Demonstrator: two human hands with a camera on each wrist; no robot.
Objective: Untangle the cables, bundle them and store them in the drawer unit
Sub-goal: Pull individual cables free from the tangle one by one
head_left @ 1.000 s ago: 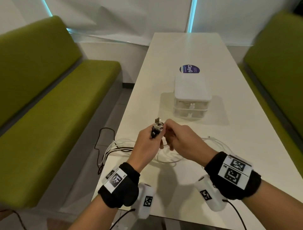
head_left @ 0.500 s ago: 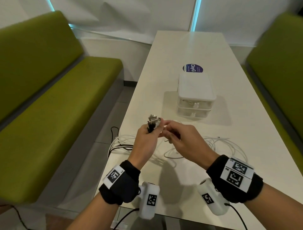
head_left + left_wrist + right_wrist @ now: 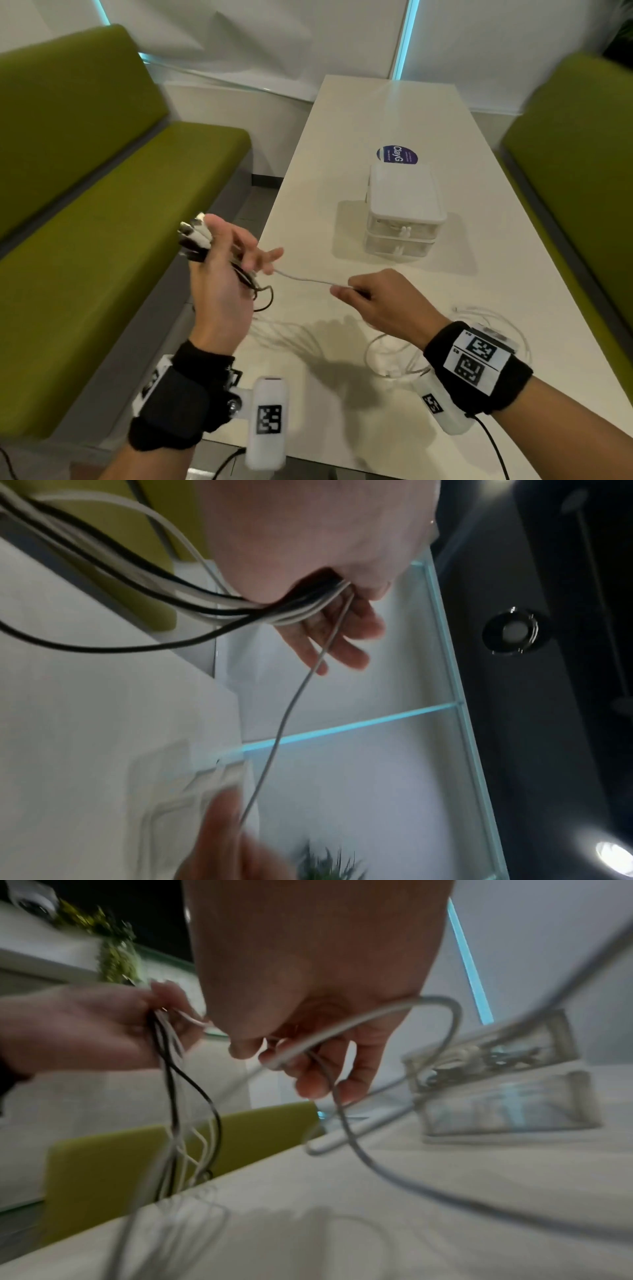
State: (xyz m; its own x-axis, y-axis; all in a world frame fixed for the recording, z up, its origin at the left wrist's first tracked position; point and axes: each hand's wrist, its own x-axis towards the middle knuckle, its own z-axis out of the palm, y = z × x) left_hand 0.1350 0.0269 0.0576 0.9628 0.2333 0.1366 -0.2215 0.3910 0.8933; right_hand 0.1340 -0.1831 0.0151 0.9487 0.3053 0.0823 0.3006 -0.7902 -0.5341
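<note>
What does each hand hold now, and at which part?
The left hand grips a bunch of cables just below their plugs. The right hand pinches one white cable along its length.

**Bright overhead light, smeared wrist views**

From my head the room is evenly bright; cyan light strips (image 3: 409, 37) glow on the wall, and soft shadows fall on the counter (image 3: 394, 113). Edges bow and smear. My left wrist view shows glaring ceiling spotlights (image 3: 613, 856) against dark. My right wrist view is heavily motion-blurred, its drawer unit (image 3: 507, 1080) indistinct.
</note>
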